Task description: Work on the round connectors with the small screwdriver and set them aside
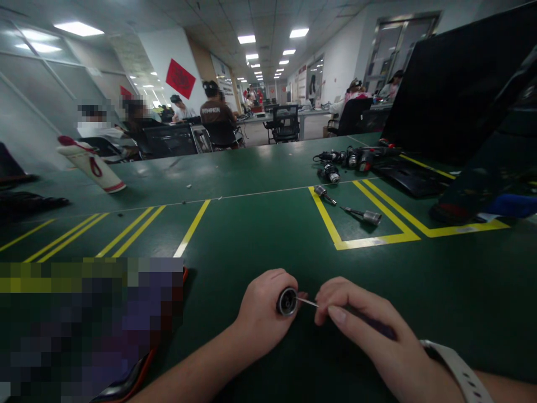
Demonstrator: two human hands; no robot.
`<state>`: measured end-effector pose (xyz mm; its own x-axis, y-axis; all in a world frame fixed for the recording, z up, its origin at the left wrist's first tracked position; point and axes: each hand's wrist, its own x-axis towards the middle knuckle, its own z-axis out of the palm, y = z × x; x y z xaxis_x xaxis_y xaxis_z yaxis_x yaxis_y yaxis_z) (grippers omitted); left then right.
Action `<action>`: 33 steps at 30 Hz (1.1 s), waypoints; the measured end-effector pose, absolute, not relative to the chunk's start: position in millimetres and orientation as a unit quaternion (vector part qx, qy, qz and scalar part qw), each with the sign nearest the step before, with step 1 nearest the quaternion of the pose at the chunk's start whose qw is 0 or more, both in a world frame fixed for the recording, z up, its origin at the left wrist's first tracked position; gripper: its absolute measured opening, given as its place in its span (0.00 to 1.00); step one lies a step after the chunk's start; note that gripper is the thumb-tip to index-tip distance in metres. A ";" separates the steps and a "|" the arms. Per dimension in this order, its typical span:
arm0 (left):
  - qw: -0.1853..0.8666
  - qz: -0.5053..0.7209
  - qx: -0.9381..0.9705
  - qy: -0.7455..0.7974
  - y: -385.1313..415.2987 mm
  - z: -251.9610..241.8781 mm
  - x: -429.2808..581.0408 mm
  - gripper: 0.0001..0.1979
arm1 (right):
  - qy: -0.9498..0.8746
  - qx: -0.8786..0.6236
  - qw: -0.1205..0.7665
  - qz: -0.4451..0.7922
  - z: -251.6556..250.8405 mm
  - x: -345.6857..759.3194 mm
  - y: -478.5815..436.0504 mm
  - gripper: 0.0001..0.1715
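Note:
My left hand (264,313) is closed around a round, hollow part with a metal rim and dark inside (287,302); its open end faces me. Most of that part's body is hidden in the fist. Between the fingers of my right hand (361,313) is a thin screwdriver (307,302), its pale shaft pointing left and its dark handle lying under the palm. The shaft's end reaches the side of the round part, at the fingers of my left hand; whether it sits in anything there I cannot tell. Both hands are low over the green table (251,240).
Beyond my right hand, a taped yellow rectangle (377,242) holds two metal tool parts, a short one (325,195) and a longer one (364,216). Several cabled tools (331,172) lie behind. A large black screen (444,95) stands right, a white cylinder (94,167) left. People sit farther back.

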<state>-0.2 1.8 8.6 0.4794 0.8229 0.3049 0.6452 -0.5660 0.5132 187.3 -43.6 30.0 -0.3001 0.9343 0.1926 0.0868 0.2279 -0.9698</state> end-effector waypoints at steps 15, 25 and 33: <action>0.138 0.249 0.855 0.434 0.9 7.8 0.6 0.07 | -0.690 -0.388 0.424 0.439 37.4 187.9 -42.9 0.12; 0.164 0.263 0.849 0.429 2.1 8.3 1.5 0.07 | -0.709 -0.362 0.445 0.410 39.0 187.5 -47.3 0.11; 0.180 0.270 0.849 0.418 2.3 8.5 0.8 0.07 | -0.730 -0.352 0.440 0.386 42.9 190.2 -47.6 0.11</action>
